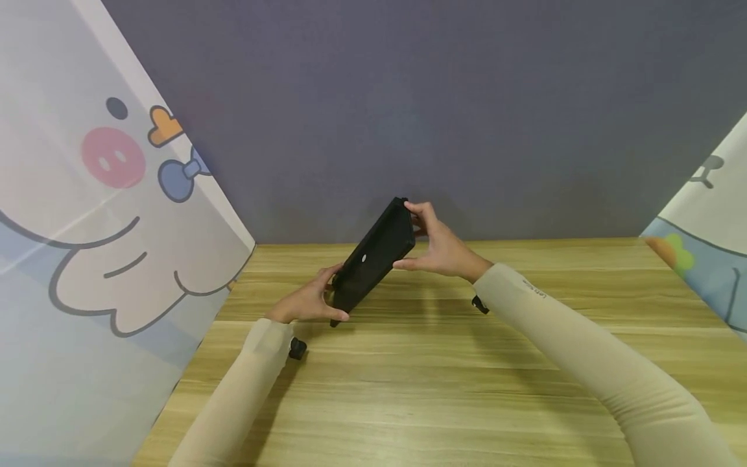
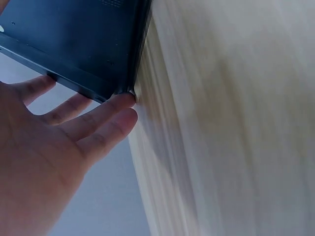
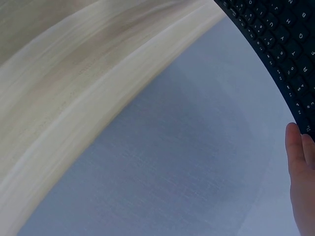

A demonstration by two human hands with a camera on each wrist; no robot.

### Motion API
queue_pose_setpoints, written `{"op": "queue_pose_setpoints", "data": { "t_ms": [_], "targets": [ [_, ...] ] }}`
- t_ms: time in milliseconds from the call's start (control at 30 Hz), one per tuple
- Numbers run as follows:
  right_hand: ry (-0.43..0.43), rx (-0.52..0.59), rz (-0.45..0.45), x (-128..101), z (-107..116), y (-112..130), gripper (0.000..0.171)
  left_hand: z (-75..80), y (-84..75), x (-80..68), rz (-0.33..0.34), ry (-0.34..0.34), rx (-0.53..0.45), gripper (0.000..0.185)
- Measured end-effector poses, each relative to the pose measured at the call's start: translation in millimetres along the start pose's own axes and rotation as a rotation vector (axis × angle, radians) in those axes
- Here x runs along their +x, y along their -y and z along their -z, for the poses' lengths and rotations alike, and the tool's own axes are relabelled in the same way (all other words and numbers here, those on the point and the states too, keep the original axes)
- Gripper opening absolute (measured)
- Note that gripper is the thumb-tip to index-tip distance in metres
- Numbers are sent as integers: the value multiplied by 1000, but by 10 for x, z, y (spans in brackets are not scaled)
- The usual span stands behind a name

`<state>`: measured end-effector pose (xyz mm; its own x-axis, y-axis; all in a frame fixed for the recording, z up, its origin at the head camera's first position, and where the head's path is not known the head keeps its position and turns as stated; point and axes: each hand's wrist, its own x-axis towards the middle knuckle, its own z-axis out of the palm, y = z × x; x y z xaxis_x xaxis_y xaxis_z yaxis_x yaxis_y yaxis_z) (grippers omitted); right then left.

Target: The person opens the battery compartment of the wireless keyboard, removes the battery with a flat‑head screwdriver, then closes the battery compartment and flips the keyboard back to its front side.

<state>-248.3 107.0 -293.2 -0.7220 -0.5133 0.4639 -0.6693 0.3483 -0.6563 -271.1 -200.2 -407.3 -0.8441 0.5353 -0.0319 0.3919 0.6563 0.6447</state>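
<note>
Between the two hands, a black keyboard [image 1: 373, 259] is held tilted above the table, its right end higher than its left. Its plain underside, with a small white oval mark, faces the head camera. In the right wrist view, rows of lettered keys on the keyboard [image 3: 290, 54] show. My left hand [image 1: 306, 303] grips the lower left end, thumb on the near side and fingers along the far edge. At the upper right end, my right hand [image 1: 440, 250] holds it by thumb and fingers. The left wrist view shows fingertips [image 2: 125, 101] at a corner.
A wood-grain table [image 1: 408, 389] lies beneath the hands. Behind it rises a grey wall panel [image 1: 408, 117]. Side panels with cartoon prints stand at the left [image 1: 87, 272] and right. A small black device sits on each wrist.
</note>
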Motion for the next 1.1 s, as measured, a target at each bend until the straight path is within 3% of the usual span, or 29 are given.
{"op": "queue_pose_setpoints", "data": {
  "t_ms": [300, 567, 800, 933, 1100],
  "targets": [
    [47, -21, -37, 16, -45, -16, 88, 103, 59, -79, 31, 9, 30, 110],
    [60, 26, -40, 23, -41, -106, 85, 167, 132, -70, 53, 3, 50, 113],
    [77, -36, -101, 13, -85, -387, 92, 210, 153, -90, 73, 12, 59, 112],
    [103, -57, -117, -27, -88, -439, 95, 226, 168, -110, 91, 24, 101, 112],
    [156, -70, -206, -83, -95, -457, 99, 253, 176, -139, 122, 35, 153, 112]
  ]
}}
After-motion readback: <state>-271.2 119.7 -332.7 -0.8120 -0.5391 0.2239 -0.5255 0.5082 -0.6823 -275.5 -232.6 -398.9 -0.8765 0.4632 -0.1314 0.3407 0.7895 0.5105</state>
